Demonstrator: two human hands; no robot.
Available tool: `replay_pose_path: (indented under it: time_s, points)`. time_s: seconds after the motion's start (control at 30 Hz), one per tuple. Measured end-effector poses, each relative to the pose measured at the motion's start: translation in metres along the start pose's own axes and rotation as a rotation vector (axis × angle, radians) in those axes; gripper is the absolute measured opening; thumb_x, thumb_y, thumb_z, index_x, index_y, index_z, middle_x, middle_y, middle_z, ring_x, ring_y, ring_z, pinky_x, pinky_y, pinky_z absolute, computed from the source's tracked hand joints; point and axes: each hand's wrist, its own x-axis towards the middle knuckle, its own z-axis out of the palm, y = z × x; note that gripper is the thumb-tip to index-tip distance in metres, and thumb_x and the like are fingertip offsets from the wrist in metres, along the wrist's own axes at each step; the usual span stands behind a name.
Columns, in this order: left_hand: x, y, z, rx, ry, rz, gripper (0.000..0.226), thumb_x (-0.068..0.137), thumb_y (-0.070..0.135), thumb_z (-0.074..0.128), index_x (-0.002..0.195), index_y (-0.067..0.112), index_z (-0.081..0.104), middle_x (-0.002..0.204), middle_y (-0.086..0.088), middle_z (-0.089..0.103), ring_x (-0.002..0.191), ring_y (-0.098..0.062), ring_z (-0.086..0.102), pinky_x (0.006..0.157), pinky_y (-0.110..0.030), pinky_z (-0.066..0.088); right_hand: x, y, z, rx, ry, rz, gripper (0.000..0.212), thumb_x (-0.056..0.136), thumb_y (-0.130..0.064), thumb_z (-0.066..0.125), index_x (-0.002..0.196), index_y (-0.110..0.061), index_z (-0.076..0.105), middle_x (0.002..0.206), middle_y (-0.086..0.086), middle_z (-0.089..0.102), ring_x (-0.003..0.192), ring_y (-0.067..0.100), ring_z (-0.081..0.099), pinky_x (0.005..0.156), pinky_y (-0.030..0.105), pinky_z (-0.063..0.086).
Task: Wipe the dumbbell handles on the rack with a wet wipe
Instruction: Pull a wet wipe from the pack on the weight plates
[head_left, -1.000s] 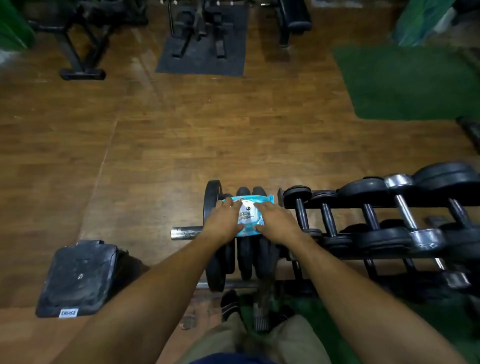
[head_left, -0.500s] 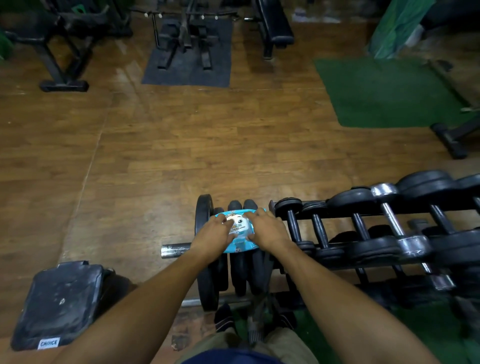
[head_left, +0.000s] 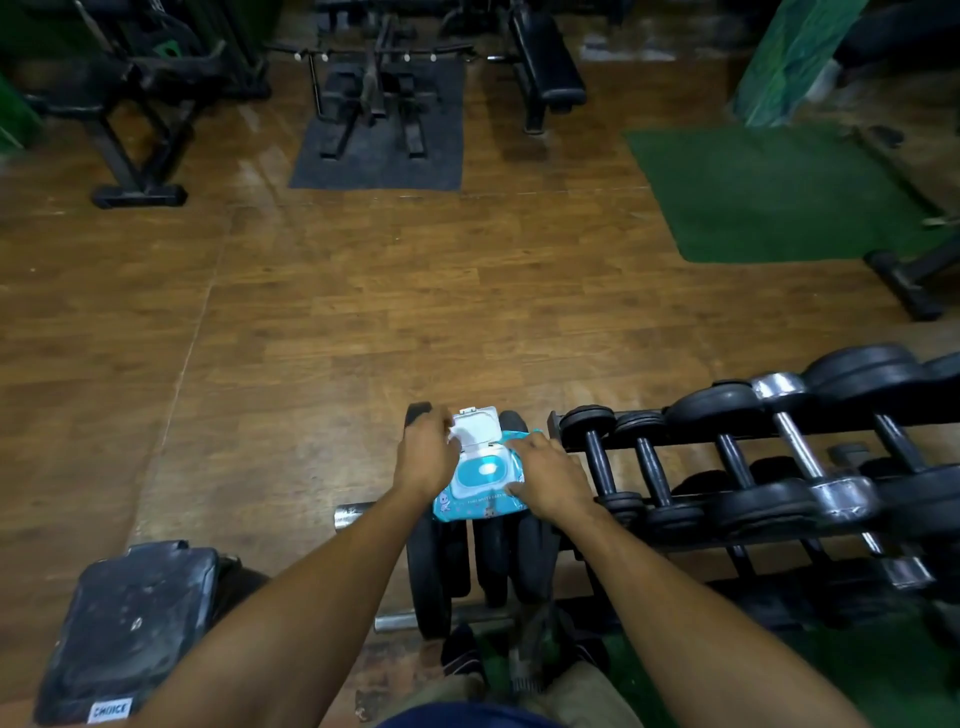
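Note:
A blue wet-wipe pack (head_left: 480, 488) lies on top of several upright black weight plates (head_left: 431, 566). Its white flip lid (head_left: 475, 426) stands open, showing the wipe slot. My left hand (head_left: 426, 452) pinches the lid's left edge. My right hand (head_left: 545, 475) grips the pack's right side with thumb and fingers. To the right, a black rack (head_left: 727, 535) carries a row of dumbbells (head_left: 649, 467) with dark handles, and a chrome one (head_left: 800, 441) among them.
A black padded bench (head_left: 130, 629) stands at lower left. A steel bar (head_left: 353, 514) sticks out left of the plates. Wooden floor stretches ahead, with a green mat (head_left: 779, 192) at right and gym machines (head_left: 384, 88) at the back.
The pack's lid was closed under both hands; now my left hand has flipped it open. The view has tilted up a little.

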Motion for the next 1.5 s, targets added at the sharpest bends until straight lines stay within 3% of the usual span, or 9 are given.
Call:
replay_pose_path:
  time_s: [0.07, 0.17, 0.23, 0.4, 0.57, 0.83, 1.17, 1.4, 1.5]
  points:
    - [0.000, -0.002, 0.005, 0.041, -0.087, 0.050, 0.027, 0.092, 0.013, 0.068, 0.119, 0.012, 0.065, 0.122, -0.009, 0.064, 0.108, -0.027, 0.062, 0.089, -0.031, 0.046, 0.000, 0.001, 0.001, 0.002, 0.005, -0.002, 0.070, 0.085, -0.041, 0.072, 0.147, -0.033, 0.041, 0.144, -0.002, 0.043, 0.133, 0.025, 0.043, 0.105, 0.050, 0.043]
    - [-0.007, -0.001, 0.016, 0.233, -0.161, 0.130, 0.033, 0.094, 0.027, 0.069, 0.125, 0.017, 0.067, 0.132, -0.006, 0.058, 0.119, -0.025, 0.055, 0.099, -0.035, 0.043, -0.001, 0.002, 0.004, 0.024, 0.024, 0.010, 0.069, 0.085, -0.041, 0.072, 0.146, -0.034, 0.042, 0.145, -0.004, 0.043, 0.134, 0.023, 0.042, 0.105, 0.050, 0.042]
    - [-0.012, -0.001, 0.024, 0.353, -0.170, 0.179, 0.033, 0.095, 0.034, 0.068, 0.126, 0.021, 0.066, 0.129, -0.004, 0.055, 0.118, -0.026, 0.051, 0.098, -0.039, 0.043, -0.002, 0.002, 0.006, 0.018, 0.034, 0.010, 0.069, 0.086, -0.041, 0.070, 0.148, -0.033, 0.041, 0.147, -0.005, 0.042, 0.135, 0.022, 0.041, 0.106, 0.049, 0.041]
    - [-0.017, 0.002, 0.035, 0.334, -0.131, 0.225, 0.024, 0.095, 0.024, 0.068, 0.117, 0.016, 0.062, 0.115, -0.004, 0.057, 0.102, -0.025, 0.059, 0.083, -0.038, 0.049, -0.002, 0.001, 0.007, 0.021, 0.033, 0.022, 0.068, 0.088, -0.041, 0.069, 0.149, -0.032, 0.040, 0.149, -0.005, 0.041, 0.135, 0.022, 0.041, 0.106, 0.049, 0.039]
    - [-0.017, 0.006, 0.040, 0.395, -0.120, 0.249, 0.011, 0.099, 0.016, 0.060, 0.105, 0.014, 0.069, 0.104, -0.005, 0.062, 0.086, -0.021, 0.060, 0.067, -0.030, 0.039, -0.002, 0.001, 0.007, 0.032, 0.033, 0.032, 0.067, 0.087, -0.041, 0.069, 0.147, -0.033, 0.042, 0.147, -0.006, 0.042, 0.135, 0.022, 0.041, 0.106, 0.049, 0.038]
    - [-0.008, 0.022, 0.038, 0.687, -0.214, 0.358, 0.012, 0.092, 0.010, 0.063, 0.098, 0.014, 0.072, 0.097, -0.006, 0.070, 0.084, -0.022, 0.067, 0.074, -0.034, 0.054, -0.003, -0.001, 0.005, 0.036, 0.031, 0.036, 0.064, 0.086, -0.036, 0.071, 0.144, -0.033, 0.044, 0.145, -0.004, 0.043, 0.135, 0.023, 0.040, 0.106, 0.049, 0.038]
    - [-0.003, 0.004, 0.034, 0.517, -0.236, 0.438, 0.010, 0.095, 0.008, 0.059, 0.104, 0.008, 0.062, 0.107, -0.012, 0.063, 0.093, -0.027, 0.059, 0.074, -0.032, 0.036, -0.003, -0.002, 0.002, 0.029, 0.041, 0.028, 0.066, 0.085, -0.036, 0.073, 0.144, -0.032, 0.045, 0.143, -0.005, 0.045, 0.132, 0.023, 0.045, 0.106, 0.047, 0.040]
    - [-0.011, -0.009, 0.028, 0.237, -0.125, 0.289, 0.009, 0.098, 0.015, 0.059, 0.090, 0.013, 0.062, 0.096, -0.003, 0.060, 0.089, -0.024, 0.058, 0.076, -0.038, 0.046, -0.006, -0.003, 0.002, 0.012, 0.071, 0.013, 0.072, 0.085, -0.038, 0.073, 0.148, -0.034, 0.040, 0.144, -0.005, 0.046, 0.132, 0.022, 0.046, 0.103, 0.048, 0.042]
    - [-0.016, -0.005, 0.029, 0.189, -0.123, 0.256, 0.008, 0.095, 0.022, 0.069, 0.099, 0.014, 0.066, 0.102, -0.001, 0.058, 0.091, -0.020, 0.058, 0.079, -0.038, 0.048, -0.007, -0.004, 0.002, 0.003, 0.071, 0.012, 0.071, 0.086, -0.038, 0.073, 0.148, -0.034, 0.039, 0.144, -0.004, 0.046, 0.131, 0.023, 0.047, 0.102, 0.049, 0.041]
